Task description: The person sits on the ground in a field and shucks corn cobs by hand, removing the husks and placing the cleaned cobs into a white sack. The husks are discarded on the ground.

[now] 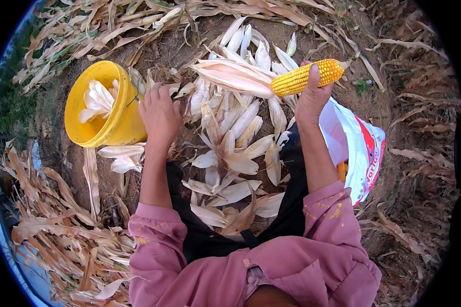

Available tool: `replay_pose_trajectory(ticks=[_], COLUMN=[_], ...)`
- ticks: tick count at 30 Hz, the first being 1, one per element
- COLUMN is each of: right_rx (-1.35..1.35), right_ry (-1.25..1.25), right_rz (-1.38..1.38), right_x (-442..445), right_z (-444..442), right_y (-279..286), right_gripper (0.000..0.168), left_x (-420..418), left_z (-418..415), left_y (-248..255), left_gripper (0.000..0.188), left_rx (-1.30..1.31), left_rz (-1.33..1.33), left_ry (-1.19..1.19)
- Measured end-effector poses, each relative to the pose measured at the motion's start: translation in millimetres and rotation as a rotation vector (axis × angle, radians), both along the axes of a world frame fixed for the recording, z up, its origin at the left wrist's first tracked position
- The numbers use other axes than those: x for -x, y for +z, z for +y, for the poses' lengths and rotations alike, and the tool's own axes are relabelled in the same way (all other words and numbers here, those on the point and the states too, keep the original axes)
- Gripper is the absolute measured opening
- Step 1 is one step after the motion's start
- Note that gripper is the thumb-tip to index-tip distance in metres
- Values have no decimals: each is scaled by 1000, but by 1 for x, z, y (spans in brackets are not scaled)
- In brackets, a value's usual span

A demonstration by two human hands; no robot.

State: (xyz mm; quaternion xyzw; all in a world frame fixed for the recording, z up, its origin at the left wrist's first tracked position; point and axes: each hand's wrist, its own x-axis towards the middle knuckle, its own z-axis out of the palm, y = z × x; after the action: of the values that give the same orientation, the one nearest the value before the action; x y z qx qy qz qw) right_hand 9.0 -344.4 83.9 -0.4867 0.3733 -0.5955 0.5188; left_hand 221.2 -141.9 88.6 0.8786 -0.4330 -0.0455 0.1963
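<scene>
My right hand (314, 98) is closed around a yellow ear of corn (307, 78), thumb across its kernels, its bare stub pointing right. Pale husk leaves (234, 76) stretch left from the cob's other end; whether they are still joined to it I cannot tell. My left hand (160, 113) is beside the yellow plastic bucket (132, 122), fingers apart and back up, with nothing seen in it. Some pale husks (98, 100) lie inside the bucket. Near my right forearm a white and red printed sack (363, 153) stands with its mouth open, an orange-yellow cob (342, 171) showing inside.
Loose corn husks (230, 157) cover the soil between my legs and in front of me. Dry corn stalks and leaves (57, 226) are heaped at the left, with more (111, 23) across the far side. Dry leaves also lie along the right.
</scene>
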Motion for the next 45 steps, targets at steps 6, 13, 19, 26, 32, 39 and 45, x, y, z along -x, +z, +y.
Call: replay_pose_trajectory(ticks=[6, 13, 19, 26, 32, 39, 45], right_rx=[274, 1321, 476, -483, -403, -141, -454], right_ry=[246, 749, 556, 588, 621, 778, 759], right_rz=[43, 687, 487, 6, 165, 204, 67], right_x=[-11, -19, -20, -29, -23, -31, -31], right_z=[41, 88, 73, 45, 45, 52, 49], right_y=[0, 3, -3, -12, 2, -9, -25], right_gripper=[37, 40, 52, 49, 54, 55, 47], left_x=[67, 64, 66, 87, 83, 88, 95], left_z=[-35, -38, -30, -29, -33, -27, -30], left_y=[-5, -1, -9, 1, 2, 0, 3], left_gripper=[47, 36, 61, 63, 59, 59, 61], left_rx=[161, 667, 331, 158, 161, 25, -3], left_rz=[1815, 2018, 533, 510, 1022, 683, 869], left_ry=[10, 159, -86, -191, -148, -274, -325])
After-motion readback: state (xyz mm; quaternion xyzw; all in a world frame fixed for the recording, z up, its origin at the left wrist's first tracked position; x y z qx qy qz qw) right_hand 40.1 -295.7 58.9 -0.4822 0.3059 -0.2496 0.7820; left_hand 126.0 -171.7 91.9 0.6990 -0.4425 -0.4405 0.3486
